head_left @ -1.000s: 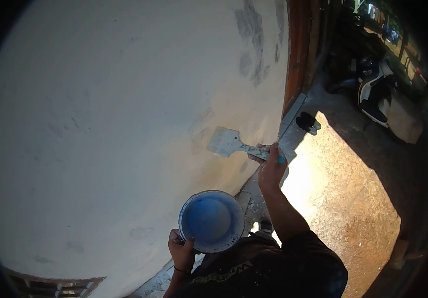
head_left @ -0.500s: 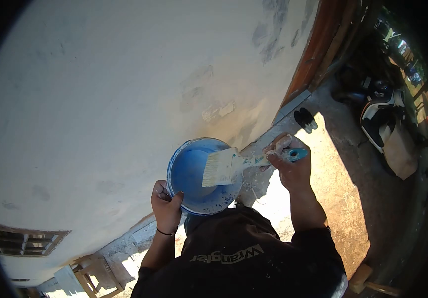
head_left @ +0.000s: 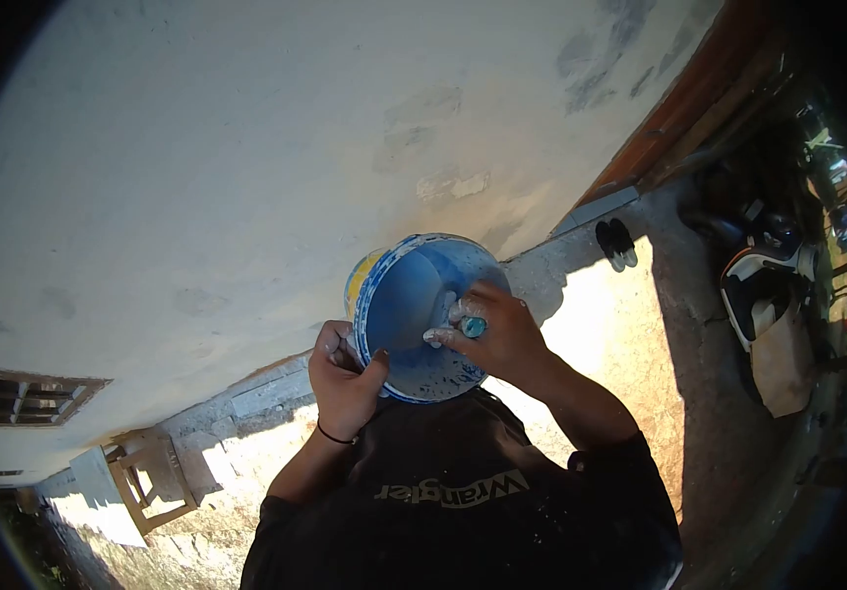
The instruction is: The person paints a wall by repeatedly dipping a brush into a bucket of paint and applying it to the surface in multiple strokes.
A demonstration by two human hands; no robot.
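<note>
A blue paint bucket (head_left: 399, 285) is tilted in front of my dark shirt, its inside coated with pale paint and its rim spattered. My left hand (head_left: 345, 376) grips the near left rim, thumb over the edge. Over the bucket's right side, my right hand (head_left: 492, 329) is closed around a paintbrush (head_left: 474, 326); the teal handle end points up toward me. The bristles are hidden below the hand, inside the bucket. White paint marks the fingers of both hands.
A whitish wall (head_left: 246, 177) with grey patches rises ahead. Black shoes (head_left: 616, 244) lie on the concrete floor near a brown door frame (head_left: 660, 128). A motorbike (head_left: 768, 285) stands at right. A wooden stool (head_left: 153, 482) and a barred window (head_left: 30, 393) are at left.
My right hand has moved left and lowered the paintbrush from above the rim into the bucket. The bucket has tipped, showing its yellow-marked outer side. The view has shifted.
</note>
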